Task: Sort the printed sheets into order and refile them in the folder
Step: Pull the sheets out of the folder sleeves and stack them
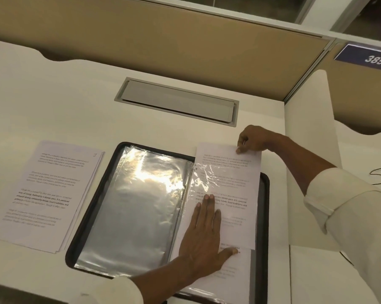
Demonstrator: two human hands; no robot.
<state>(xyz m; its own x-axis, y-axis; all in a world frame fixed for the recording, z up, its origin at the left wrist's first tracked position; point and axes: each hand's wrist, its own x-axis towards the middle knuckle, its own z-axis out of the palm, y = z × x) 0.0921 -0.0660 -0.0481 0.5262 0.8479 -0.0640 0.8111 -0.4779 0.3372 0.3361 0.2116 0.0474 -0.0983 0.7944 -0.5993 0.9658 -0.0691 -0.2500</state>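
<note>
A black folder (264,216) lies open on the desk, its clear plastic sleeves (139,207) turned to the left side and shining. On the right side a printed sheet (231,178) sits partly inside a clear sleeve, its top end sticking out past the folder's edge. My right hand (254,139) pinches that sheet's top right corner. My left hand (204,235) lies flat with straight fingers on the sleeve and sheet, pressing them down. A stack of printed sheets (51,194) rests on the desk left of the folder.
A grey cable hatch (178,102) is set into the white desk (53,95) behind the folder. A beige partition (163,36) stands at the back, a white divider (305,139) on the right. A dark sign reading 385 (367,58) and a thin cable (380,174) are at far right.
</note>
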